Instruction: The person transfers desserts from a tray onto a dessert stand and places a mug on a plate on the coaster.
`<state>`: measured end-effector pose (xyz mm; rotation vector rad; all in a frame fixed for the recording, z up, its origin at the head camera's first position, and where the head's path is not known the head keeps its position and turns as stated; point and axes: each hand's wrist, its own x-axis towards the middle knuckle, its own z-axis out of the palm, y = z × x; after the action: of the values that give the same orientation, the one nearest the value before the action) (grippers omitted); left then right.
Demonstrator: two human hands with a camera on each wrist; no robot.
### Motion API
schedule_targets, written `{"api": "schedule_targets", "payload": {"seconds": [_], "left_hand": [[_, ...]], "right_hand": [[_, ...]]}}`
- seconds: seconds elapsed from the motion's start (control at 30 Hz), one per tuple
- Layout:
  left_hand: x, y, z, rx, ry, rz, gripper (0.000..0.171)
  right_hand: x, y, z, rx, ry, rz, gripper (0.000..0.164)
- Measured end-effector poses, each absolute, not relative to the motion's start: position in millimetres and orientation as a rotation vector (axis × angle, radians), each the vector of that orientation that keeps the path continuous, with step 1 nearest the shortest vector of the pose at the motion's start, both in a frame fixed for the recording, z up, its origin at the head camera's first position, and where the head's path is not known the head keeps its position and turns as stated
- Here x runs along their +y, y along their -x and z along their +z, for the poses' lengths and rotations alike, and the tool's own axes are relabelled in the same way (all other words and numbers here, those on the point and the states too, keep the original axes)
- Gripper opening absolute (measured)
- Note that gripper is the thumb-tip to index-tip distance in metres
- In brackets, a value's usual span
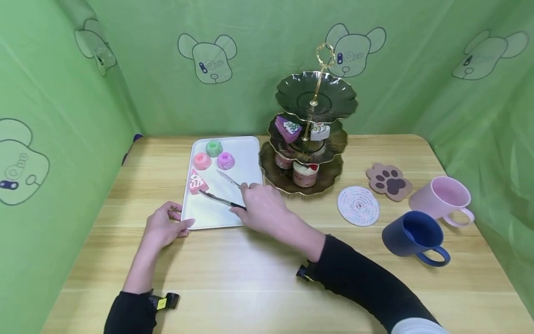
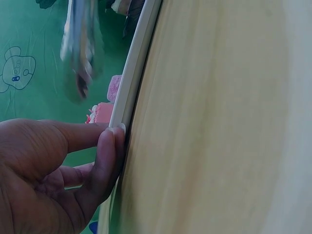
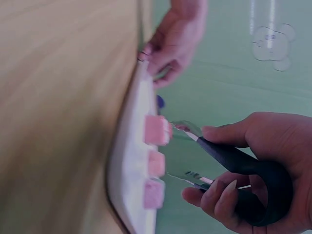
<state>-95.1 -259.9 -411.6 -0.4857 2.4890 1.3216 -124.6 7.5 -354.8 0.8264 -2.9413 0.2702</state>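
My left hand (image 1: 164, 226) pinches the near left corner of a white tray (image 1: 221, 215), thumb on top of the rim and fingers beneath, as the left wrist view shows. In my right hand (image 1: 264, 206) is a pair of tongs (image 3: 234, 158) with black handles and metal tips, the arms spread apart. One tip overlaps a pink cake slice (image 1: 198, 182) with white icing on the tray; the other is above the tray surface. Behind the slice sit a coral ring cake (image 1: 202, 161), a green one (image 1: 214, 148) and a purple one (image 1: 225, 161).
Right of the tray stands a dark three-tier stand (image 1: 302, 185) with gold rims, bearing a purple cake slice (image 1: 288, 129), a white cake (image 1: 320, 131) and round cakes (image 1: 305, 175). Farther right are a round coaster (image 1: 359, 206), a paw-shaped coaster (image 1: 389, 181), a pink mug (image 1: 438, 199) and a blue mug (image 1: 410, 234).
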Motion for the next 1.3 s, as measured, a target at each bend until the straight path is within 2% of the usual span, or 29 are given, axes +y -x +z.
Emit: {"api": "schedule_targets", "payload": {"seconds": [0.33,0.77,1.03,1.3], "left_hand": [[-257.6,95.8,-412.6,2.501,0.483,1.323,0.057],[-257.8,97.3,-411.8,2.492,0.476,1.328,0.057],[-256.4,97.2,-410.8,2.492,0.483,1.323,0.057],[-257.1,95.7,-411.6,2.489,0.485,1.328,0.058]], "right_hand": [[-29.5,132.3,-373.9,-3.035,-0.819,0.240,0.046],[-44.7,137.4,-380.7,-3.040,-0.819,0.159,0.039],[-30.5,133.6,-376.8,-3.043,-0.792,0.177,0.041],[17.5,116.1,-348.9,-2.932,-0.801,0.250,0.042]]}}
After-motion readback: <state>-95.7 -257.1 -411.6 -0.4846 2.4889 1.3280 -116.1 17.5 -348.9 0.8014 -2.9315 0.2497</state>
